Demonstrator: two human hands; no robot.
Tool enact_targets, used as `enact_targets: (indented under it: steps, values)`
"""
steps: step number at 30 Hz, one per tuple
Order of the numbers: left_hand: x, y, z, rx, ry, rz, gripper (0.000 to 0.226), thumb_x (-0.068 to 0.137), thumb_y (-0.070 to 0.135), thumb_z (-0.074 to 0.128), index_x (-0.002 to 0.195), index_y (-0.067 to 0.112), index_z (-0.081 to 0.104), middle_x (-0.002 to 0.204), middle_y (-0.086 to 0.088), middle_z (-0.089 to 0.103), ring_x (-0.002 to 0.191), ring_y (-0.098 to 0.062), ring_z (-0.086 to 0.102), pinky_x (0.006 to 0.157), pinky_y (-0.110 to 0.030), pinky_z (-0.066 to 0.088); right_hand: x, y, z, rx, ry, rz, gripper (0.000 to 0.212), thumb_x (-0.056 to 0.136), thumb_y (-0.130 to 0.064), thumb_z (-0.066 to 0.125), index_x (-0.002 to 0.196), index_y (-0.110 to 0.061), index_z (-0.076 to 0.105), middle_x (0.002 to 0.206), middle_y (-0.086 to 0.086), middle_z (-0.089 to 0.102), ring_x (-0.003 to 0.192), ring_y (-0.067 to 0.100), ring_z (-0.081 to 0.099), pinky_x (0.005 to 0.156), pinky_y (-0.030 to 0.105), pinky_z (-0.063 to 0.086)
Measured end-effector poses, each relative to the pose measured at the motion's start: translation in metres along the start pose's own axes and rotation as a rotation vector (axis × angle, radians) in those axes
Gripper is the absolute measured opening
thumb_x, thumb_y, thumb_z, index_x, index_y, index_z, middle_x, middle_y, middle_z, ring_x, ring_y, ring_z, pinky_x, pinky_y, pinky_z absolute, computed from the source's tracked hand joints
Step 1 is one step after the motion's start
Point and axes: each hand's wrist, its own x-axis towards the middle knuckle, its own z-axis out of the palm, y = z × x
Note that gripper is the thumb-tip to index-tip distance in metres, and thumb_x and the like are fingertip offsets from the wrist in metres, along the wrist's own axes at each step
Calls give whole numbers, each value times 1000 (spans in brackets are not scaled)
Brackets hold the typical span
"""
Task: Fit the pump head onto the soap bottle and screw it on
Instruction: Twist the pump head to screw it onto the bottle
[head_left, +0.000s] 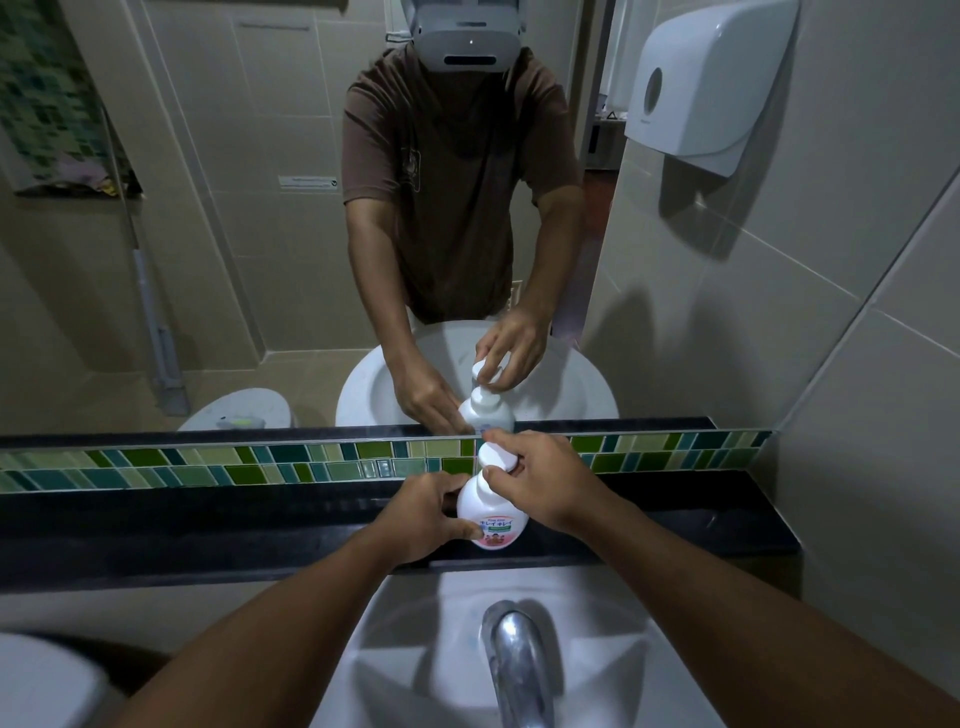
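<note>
Head view: a white, rounded plastic soap bottle with a pink printed label is being held upright on the black stone ledge behind the white ceramic washbasin. Its contents cannot be made out through the opaque wall. The bottle's long axis is running vertically, neck upward. The left hand is being wrapped around the bottle's left side, fingers curled and pressed against the body, thumb on the label. The white plastic pump head is being pinched at the neck by the thumb and fingers of the right hand; its flat top is tilting toward the upper left. The collar and thread are being hidden by the right fingers, so seating cannot be told. The chrome tap is being cut off at the lower edge.
</note>
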Motion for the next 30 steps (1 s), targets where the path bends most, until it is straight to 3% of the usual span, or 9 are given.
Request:
enact_targets:
  steps: [3,7,13,18,23,27,30]
  values:
    - [0,-2,1,4,10,15,55,69,22,98,121,22,79,112,7,83,104,-8,78,101,-40,61,2,2,0,-12,-4,-14,46,92,-26,69,136,-15,64,123,11,73,112,23,67,98,34,50]
    - [-1,-2,2,9,26,20,55,70,20,98,122,20,78,114,5,83,105,-9,78,101,-40,61,3,4,0,-9,-4,-12,49,92,-27,69,139,-16,62,131,10,70,119,21,65,103,36,50]
    - [-1,-5,5,-2,53,-1,53,70,19,98,119,18,79,110,4,83,102,-10,79,98,-42,62,3,7,7,2,29,7,51,93,-28,68,142,-18,60,135,9,68,119,20,63,101,29,47]
    - [-3,-4,6,-21,60,-10,52,69,19,98,118,21,79,109,6,83,101,-9,79,97,-41,62,2,7,13,-11,52,24,52,92,-36,65,142,-22,59,133,8,68,119,23,63,105,41,51]
    - [-3,-3,6,-34,58,-23,55,68,20,99,120,21,79,112,6,83,103,-8,78,99,-40,62,1,8,13,1,45,27,54,91,-35,66,143,-22,59,134,8,67,121,23,63,106,42,50]
    - [-2,-2,4,-31,37,-48,53,68,18,99,118,19,79,109,5,84,101,-8,79,99,-41,63,-3,9,8,44,34,-16,61,88,-30,74,146,-21,56,134,3,67,120,16,63,103,29,48]
    - [-2,-1,4,-36,31,-65,51,68,14,99,115,17,79,106,3,84,99,-9,80,98,-42,63,-9,13,6,43,45,-54,72,84,-27,79,150,-22,50,126,2,67,108,12,66,94,18,48]
